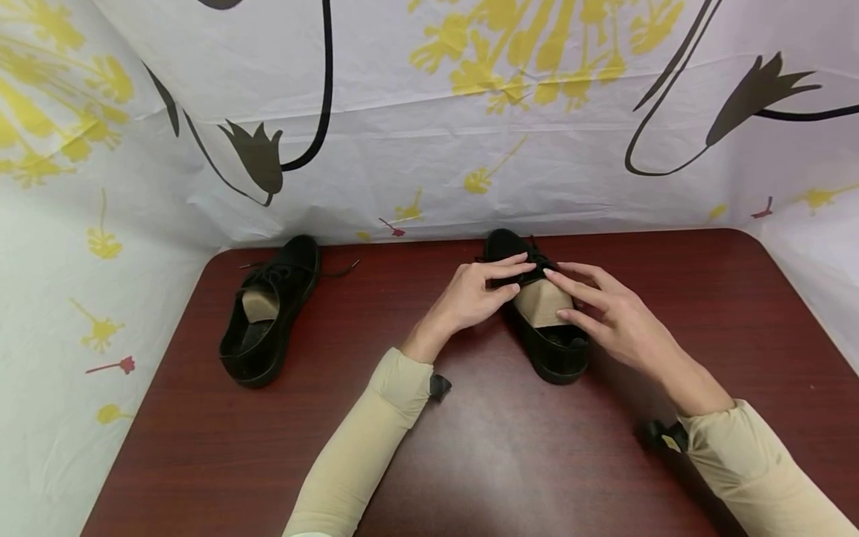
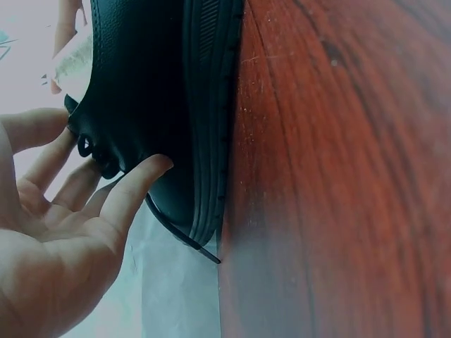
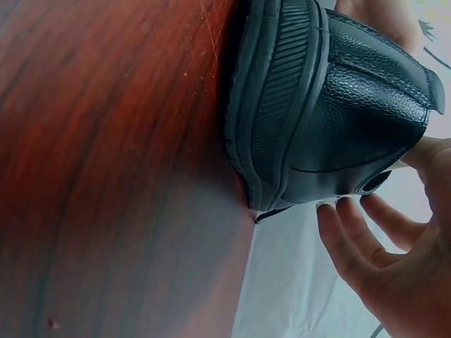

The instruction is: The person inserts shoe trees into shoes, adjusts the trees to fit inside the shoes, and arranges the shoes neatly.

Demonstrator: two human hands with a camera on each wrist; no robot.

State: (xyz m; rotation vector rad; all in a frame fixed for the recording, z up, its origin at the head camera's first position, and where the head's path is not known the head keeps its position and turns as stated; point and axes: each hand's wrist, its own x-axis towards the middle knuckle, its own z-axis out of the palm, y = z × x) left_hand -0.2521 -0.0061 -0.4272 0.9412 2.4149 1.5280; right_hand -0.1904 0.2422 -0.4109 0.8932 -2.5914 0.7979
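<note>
Black leather shoe [image 1: 537, 328] unbranded, left hand [image 1: 470, 298] and right hand [image 1: 614, 317] touching it, fingers released

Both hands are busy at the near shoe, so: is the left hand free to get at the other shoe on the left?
Probably yes: the left hand only touches the near shoe, and bare table lies between it and the other shoe.

A black lace-up shoe [image 1: 546, 335] stuffed with tan paper stands upright, toe pointing away.
</note>
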